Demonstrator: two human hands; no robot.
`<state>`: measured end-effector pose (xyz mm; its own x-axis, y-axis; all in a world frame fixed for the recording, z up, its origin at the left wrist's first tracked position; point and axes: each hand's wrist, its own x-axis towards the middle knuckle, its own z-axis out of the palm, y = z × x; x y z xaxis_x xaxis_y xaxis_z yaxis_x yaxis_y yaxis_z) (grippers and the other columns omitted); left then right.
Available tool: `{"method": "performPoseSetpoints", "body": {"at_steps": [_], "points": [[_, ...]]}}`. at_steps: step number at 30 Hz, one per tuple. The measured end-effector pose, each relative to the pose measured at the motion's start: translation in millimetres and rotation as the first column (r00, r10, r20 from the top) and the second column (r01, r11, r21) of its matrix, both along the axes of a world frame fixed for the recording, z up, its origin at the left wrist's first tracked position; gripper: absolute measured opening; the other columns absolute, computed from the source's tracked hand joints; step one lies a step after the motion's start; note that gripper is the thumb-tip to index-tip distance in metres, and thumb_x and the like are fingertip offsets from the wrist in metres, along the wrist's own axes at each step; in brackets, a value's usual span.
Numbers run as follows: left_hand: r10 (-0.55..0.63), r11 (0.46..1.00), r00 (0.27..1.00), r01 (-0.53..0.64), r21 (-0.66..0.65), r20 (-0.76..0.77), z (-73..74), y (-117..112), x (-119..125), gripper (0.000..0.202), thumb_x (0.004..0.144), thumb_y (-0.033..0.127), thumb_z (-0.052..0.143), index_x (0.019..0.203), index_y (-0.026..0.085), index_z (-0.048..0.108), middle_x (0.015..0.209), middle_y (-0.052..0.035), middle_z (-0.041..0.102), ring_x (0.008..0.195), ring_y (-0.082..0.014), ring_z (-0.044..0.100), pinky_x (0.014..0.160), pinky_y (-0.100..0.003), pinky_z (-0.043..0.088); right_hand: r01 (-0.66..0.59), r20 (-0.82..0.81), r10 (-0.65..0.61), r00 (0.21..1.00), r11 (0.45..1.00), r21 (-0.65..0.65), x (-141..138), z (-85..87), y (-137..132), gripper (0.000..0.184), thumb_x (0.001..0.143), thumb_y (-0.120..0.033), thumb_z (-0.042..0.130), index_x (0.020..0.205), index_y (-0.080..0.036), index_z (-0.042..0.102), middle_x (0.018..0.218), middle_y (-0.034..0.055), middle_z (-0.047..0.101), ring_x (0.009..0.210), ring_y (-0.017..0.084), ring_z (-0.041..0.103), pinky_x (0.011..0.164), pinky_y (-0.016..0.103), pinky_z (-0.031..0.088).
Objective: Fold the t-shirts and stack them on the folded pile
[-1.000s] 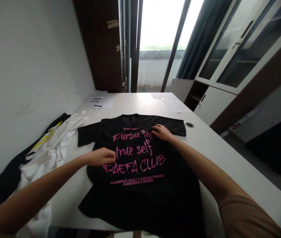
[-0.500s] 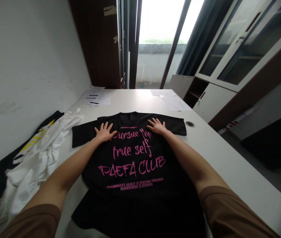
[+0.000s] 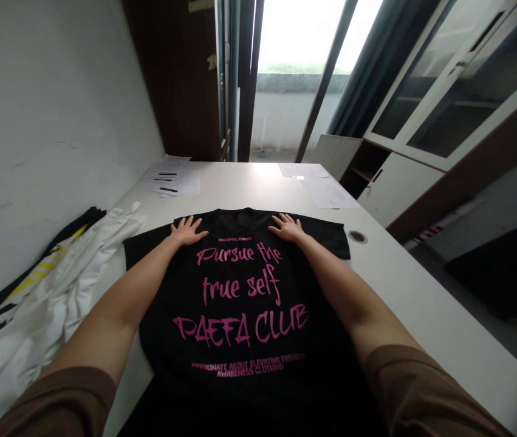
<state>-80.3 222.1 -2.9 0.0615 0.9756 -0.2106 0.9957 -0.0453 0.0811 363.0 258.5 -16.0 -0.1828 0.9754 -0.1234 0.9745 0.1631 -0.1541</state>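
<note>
A black T-shirt (image 3: pixel 240 303) with pink lettering lies spread on the white table, its collar toward the far end and its lower part running out of view at the bottom. My left hand (image 3: pixel 187 231) rests on it near the left shoulder, fingers spread. Near the right shoulder, my right hand (image 3: pixel 287 228) lies flat with its fingers apart, also touching the cloth. Neither hand grips the fabric. Both sleeves reach outward past my hands.
Along the wall on the left lie a crumpled white garment (image 3: pixel 71 291) and a black one with yellow print (image 3: pixel 48 261). Papers (image 3: pixel 171 179) lie at the far left of the table (image 3: pixel 240 182), more sheets (image 3: pixel 326 189) at the far right. A round cable hole (image 3: pixel 358 237) sits by the right edge.
My left hand has shifted slightly away and to the left, up to the shoulder. The right hand has moved slightly away over the shirt. The lettering looks flatter and nearer.
</note>
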Motion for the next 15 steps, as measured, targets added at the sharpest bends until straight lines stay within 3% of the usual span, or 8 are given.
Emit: {"method": "performPoseSetpoints", "body": {"at_steps": [8, 15], "points": [[0.015, 0.995, 1.0, -0.014, 0.102, -0.011, -9.0, 32.7, -4.9, 0.083, 0.093, 0.078, 0.02, 0.163, 0.034, 0.017, 0.171, -0.0067, 0.006, 0.154, -0.0424, 0.006, 0.113, -0.076, 0.008, 0.027, 0.001, -0.027, 1.0, 1.0, 0.006, -6.4, -1.4, 32.5, 0.078, 0.096, -0.076, 0.027, 0.162, -0.034, 0.022, 0.17, 0.0051, 0.009, 0.156, 0.032, 0.006, 0.121, 0.063, 0.003], [0.002, 0.995, 1.0, -0.002, 0.096, -0.005, -11.7, 81.7, -9.4, 0.081, 0.094, 0.077, 0.019, 0.163, 0.034, 0.016, 0.171, -0.0057, 0.006, 0.154, -0.0432, 0.005, 0.113, -0.076, 0.008, 0.052, 0.009, -0.052, 0.999, 0.998, 0.019, -11.3, -4.6, 65.3, 0.08, 0.096, -0.076, 0.024, 0.162, -0.031, 0.022, 0.17, 0.0067, 0.009, 0.156, 0.032, 0.005, 0.121, 0.063, 0.004]]}}
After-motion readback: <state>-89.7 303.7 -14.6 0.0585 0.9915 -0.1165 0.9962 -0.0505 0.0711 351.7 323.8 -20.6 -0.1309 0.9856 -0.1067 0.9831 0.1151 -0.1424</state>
